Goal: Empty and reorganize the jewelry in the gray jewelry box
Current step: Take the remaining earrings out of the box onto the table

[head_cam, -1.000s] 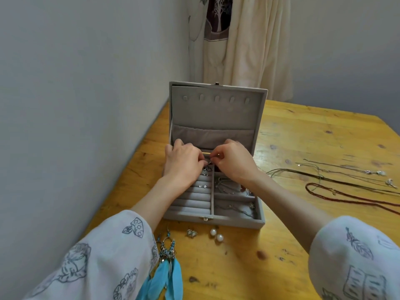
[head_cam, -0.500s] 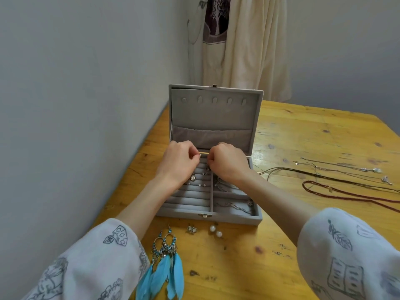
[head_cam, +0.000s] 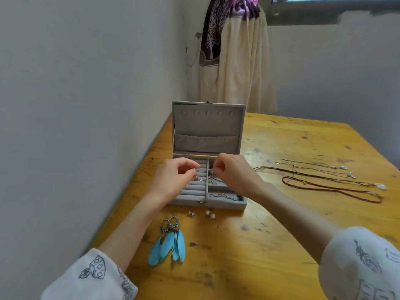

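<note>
The gray jewelry box (head_cam: 225,205) stands open on the wooden table (head_cam: 281,239), its lid upright. Small rings sit in the left ring rolls, and thin chains (head_cam: 223,195) lie in the right compartments. My left hand (head_cam: 173,180) hovers over the ring rolls with fingertips pinched; a small ring (head_cam: 195,178) shows just below them. My right hand (head_cam: 236,174) is over the right compartments, thumb and forefinger pinched together. What either pinch holds is too small to tell.
Blue feather earrings (head_cam: 170,243), a small stud (head_cam: 191,213) and two pearl earrings (head_cam: 210,214) lie in front of the box. Several necklaces (head_cam: 331,187) are spread out to the right. A wall runs along the left; cloth hangs behind the box.
Both hands have lifted and drawn slightly apart over the box. The view has tilted up, showing more of the table front.
</note>
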A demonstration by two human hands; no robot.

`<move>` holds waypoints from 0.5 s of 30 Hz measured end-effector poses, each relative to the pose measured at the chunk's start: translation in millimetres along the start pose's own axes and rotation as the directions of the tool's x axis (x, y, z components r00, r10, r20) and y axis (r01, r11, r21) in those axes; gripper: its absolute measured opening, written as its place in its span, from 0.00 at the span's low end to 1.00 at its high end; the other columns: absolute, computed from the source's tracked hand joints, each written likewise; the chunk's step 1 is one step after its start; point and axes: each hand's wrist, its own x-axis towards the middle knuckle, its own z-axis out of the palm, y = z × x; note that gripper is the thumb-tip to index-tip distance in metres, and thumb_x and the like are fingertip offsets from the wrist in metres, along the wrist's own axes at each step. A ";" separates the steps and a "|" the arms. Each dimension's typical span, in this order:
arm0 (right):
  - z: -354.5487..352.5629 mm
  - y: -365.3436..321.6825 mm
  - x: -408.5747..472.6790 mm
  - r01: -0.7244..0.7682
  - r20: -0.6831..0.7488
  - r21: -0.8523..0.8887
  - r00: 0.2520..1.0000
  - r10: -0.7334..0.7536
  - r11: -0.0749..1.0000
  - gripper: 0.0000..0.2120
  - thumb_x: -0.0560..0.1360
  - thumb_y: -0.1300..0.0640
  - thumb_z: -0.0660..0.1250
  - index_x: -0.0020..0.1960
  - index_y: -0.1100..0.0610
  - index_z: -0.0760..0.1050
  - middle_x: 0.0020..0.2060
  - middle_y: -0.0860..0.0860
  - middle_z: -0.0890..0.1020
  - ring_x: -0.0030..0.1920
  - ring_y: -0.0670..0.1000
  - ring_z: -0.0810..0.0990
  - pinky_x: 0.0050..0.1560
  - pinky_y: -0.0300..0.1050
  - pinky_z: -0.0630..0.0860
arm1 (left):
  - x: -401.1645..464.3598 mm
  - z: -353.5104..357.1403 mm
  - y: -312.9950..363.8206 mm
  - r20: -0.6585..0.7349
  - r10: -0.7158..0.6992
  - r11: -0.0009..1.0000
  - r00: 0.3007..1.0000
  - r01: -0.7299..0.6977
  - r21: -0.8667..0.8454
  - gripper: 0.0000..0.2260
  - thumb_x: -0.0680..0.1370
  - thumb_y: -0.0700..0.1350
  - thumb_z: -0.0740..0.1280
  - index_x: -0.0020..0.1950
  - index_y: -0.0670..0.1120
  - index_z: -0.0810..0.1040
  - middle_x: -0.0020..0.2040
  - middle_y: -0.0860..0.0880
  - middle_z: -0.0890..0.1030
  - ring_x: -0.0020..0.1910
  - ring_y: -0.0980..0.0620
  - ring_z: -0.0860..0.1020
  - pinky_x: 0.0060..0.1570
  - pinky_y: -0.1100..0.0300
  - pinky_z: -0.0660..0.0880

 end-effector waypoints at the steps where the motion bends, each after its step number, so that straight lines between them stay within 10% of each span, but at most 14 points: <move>1: -4.3 -1.6 -12.7 0.008 0.017 -0.002 1.000 -0.008 1.000 0.08 0.76 0.65 0.59 0.44 0.63 0.76 0.42 0.53 0.80 0.41 0.51 0.76 0.43 0.46 0.75 | -8.5 1.6 2.8 0.009 0.002 1.000 1.000 -0.002 -0.018 0.07 0.76 0.42 0.66 0.53 0.49 0.80 0.45 0.53 0.81 0.46 0.59 0.78 0.43 0.70 0.74; 15: -8.9 20.9 -118.9 -0.135 0.181 0.259 0.980 0.089 0.956 0.04 0.72 0.63 0.68 0.44 0.57 0.81 0.33 0.43 0.77 0.35 0.41 0.75 0.35 0.29 0.70 | -76.1 44.6 21.3 0.169 -0.026 0.998 0.985 0.037 -0.060 0.05 0.73 0.44 0.69 0.47 0.52 0.82 0.40 0.57 0.83 0.41 0.64 0.79 0.42 0.73 0.73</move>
